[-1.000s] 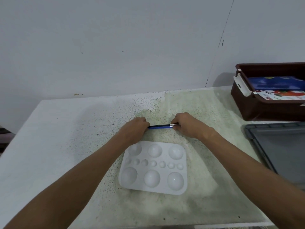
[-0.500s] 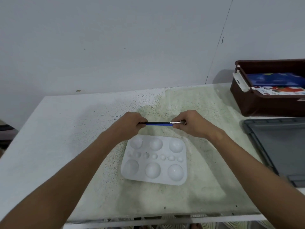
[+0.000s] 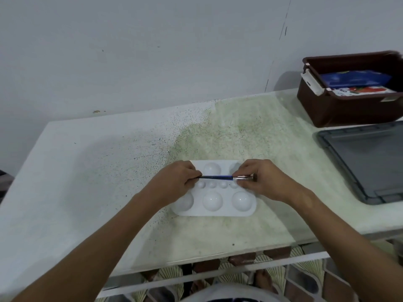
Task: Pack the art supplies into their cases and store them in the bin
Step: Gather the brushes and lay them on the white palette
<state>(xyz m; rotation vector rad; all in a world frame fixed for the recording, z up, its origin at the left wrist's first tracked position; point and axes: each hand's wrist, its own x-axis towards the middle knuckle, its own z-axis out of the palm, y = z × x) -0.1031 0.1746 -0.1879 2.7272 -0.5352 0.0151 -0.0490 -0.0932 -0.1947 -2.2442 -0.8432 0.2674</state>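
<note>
Over the palette now, both hands hold the brush level: left hand pinching the handle end, right hand pinching the metal ferrule end. A second ago the brush was behind the palette, so it's been pulled back toward the person. Looks like it goes next into the brown bin, well off to the right on the counter.

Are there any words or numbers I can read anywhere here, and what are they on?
Nothing can be read for sure.
White and red box in the brown bin: dark letters, too blurred to read.
Blue box behind it: pale marks, too blurred.
Paintbrush and white palette: no writing visible.
</note>
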